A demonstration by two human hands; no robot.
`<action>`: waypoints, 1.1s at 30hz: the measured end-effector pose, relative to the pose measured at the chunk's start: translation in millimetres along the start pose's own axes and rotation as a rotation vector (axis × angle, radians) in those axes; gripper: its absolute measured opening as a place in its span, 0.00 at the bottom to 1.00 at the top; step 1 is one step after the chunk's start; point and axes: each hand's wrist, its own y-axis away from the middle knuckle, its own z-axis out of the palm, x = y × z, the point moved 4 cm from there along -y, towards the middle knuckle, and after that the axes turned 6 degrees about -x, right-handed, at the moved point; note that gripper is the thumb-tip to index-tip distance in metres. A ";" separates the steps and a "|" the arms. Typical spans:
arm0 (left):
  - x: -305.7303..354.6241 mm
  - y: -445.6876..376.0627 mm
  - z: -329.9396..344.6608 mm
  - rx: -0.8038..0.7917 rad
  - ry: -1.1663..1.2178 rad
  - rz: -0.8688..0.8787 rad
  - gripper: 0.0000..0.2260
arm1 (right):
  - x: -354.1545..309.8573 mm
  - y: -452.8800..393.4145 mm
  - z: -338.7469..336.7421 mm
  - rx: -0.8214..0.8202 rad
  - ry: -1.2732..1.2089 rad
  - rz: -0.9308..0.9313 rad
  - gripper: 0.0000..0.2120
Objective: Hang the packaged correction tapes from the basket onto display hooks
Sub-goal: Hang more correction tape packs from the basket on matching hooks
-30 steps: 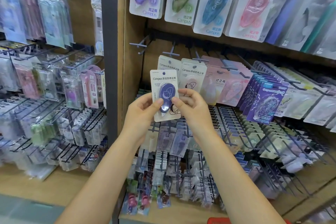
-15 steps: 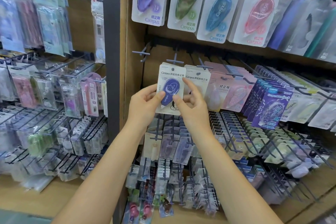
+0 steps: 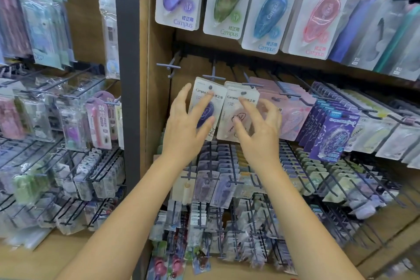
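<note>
Hanging step: the purple correction tape pack point(image 3: 208, 109) sits on a display hook point(image 3: 213, 78) at the left end of the middle row of the wooden rack point(image 3: 159, 102), the hook's cross-tip showing just above the card's top edge.
Left hand point(image 3: 188, 125): fingers spread and straight in front of the pack, the thumb lying across the blister; it grips nothing, and whether the fingertips touch the card I cannot tell. Likely reason: steadying the card so it hangs flat.
Right hand point(image 3: 259, 129): fingers loosely curled and apart, holding nothing, in front of the neighbouring pink correction tape pack point(image 3: 238, 116); the forefinger reaches toward that card's printed header.
Why side by side: the two packs are the same card design in different colours, so each colour gets its own hook, punched holes near the top edge.
Empty hook point(image 3: 169, 67): bare, up and to the left of the purple pack, near the rack's left wall; judged free for further stock.
Basket: not identifiable here, apart from a red sliver at the bottom edge.
Progress: this pack looks placed; the next one must come from the basket.
</note>
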 end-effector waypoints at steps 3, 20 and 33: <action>-5.4 -16.4 9.9 -0.037 -0.083 0.052 0.26 | 7.3 -9.6 6.7 -0.105 0.068 0.012 0.24; 35.2 54.8 29.2 0.216 -0.155 0.103 0.19 | 32.8 57.7 -26.6 0.037 -0.138 -0.084 0.13; 38.7 363.4 337.5 -0.581 -0.207 -0.238 0.23 | 323.5 381.2 -6.5 -0.652 -0.117 0.593 0.19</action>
